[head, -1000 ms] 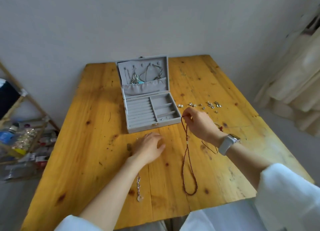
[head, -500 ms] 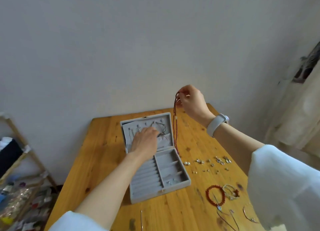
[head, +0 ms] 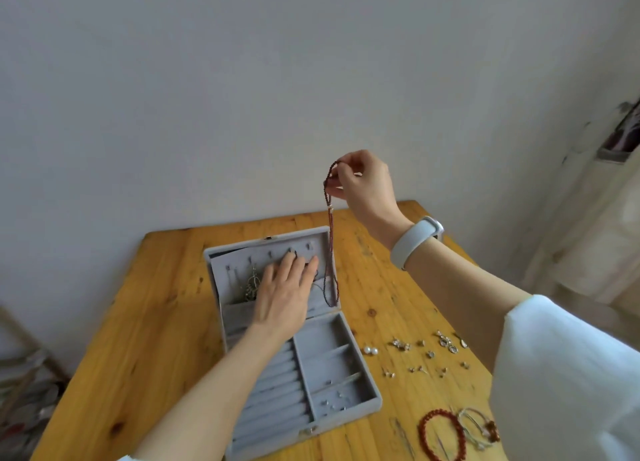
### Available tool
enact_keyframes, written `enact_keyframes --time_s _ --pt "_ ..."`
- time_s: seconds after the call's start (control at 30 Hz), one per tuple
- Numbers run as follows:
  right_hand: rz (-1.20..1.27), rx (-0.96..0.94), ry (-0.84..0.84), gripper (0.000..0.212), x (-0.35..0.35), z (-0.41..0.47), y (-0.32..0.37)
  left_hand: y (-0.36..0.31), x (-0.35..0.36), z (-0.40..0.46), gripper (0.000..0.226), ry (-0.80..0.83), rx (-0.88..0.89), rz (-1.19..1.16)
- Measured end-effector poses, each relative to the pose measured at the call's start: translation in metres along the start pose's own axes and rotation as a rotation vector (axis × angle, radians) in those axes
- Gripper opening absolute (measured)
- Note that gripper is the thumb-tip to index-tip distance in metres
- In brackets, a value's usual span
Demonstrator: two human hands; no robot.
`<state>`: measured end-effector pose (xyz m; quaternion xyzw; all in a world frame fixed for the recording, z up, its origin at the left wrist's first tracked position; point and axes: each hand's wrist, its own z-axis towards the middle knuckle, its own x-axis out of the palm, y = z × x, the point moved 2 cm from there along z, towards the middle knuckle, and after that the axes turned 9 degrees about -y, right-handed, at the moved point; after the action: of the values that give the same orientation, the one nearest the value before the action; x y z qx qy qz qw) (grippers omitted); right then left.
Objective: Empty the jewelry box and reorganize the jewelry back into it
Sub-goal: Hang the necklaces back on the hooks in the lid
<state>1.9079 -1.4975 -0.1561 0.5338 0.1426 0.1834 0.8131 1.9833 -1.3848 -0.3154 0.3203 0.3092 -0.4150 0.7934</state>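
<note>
The right hand [head: 363,187] was raised well above the wooden counter [head: 149,322], its fingers [head: 341,175] pinching the top of a dark red beaded necklace [head: 330,246] that hung straight down, its lower loop dangling in front of the right edge of the upright lid of the grey jewelry box [head: 332,367]. Half a second before, the same hand held the strand at about the same height; a second before, it was low at the counter with most of the necklace lying along the wood. The left hand [head: 284,294] lay flat against the inside of the lid, fingers straight and spread and holding nothing, fingertips near the row of small hooks, beside a silver pendant piece [head: 252,285] hanging on the lid panel; a second before, that hand rested on the counter in front of the box. The box stood open on the counter, its ring rolls on the left side of the tray and a few tiny studs [head: 332,400] in the near right compartment. To the right of the box, small earrings [head: 420,353] were scattered over the wood, and nearer the front edge lay a red bead bracelet [head: 424,436] just beside some thin silver bangles [head: 474,426]. A pale band [head: 412,242] circled the right wrist.
</note>
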Motion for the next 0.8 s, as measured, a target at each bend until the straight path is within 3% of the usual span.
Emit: enact_keyframes --time_s 0.17,0.4,0.6,0.8 --pt "0.074 0.016 0.013 0.023 0.012 0.000 0.004 0.006 0.000 -0.009 0.039 -0.049 0.041 0.043" --pt "0.169 0.029 -0.007 0.016 0.020 -0.006 0.000 0.011 0.001 -0.017 0.051 0.004 0.020 0.004" --pt "0.197 0.077 -0.010 0.010 0.023 -0.005 -0.009 0.011 0.006 -0.017 0.028 -0.056 0.052 -0.021" --pt "0.310 0.096 -0.004 0.015 0.026 -0.003 -0.006 0.004 0.008 -0.020 0.022 -0.119 0.001 -0.048"
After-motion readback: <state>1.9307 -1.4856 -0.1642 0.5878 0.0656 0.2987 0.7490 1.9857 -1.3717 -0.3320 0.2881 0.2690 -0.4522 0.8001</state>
